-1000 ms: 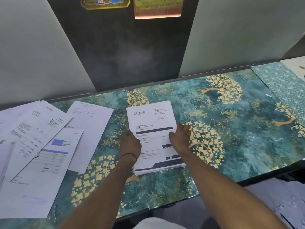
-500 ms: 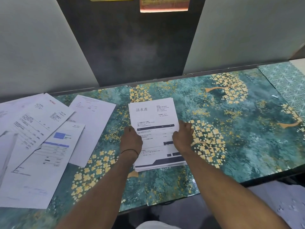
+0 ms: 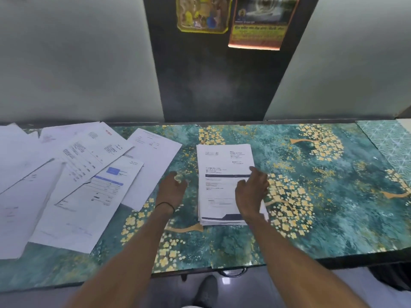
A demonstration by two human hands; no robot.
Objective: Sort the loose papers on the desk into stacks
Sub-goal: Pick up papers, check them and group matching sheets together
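Teal desk (image 3: 322,218) with gold flower pattern across middle; grey wall panels (image 3: 77,63) upper left and right, dark panel (image 3: 211,85) centre, yellow-edged poster (image 3: 202,14) and orange poster (image 3: 258,25) at top, pale floor (image 3: 235,287) bottom centre.

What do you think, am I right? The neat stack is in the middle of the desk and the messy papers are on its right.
Not quite. In the head view the neat stack is in the middle of the desk, but the messy papers are on its left.

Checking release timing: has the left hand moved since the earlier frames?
Yes. Left hand shifted leftward off the white paper stack, over the teal floral desk.
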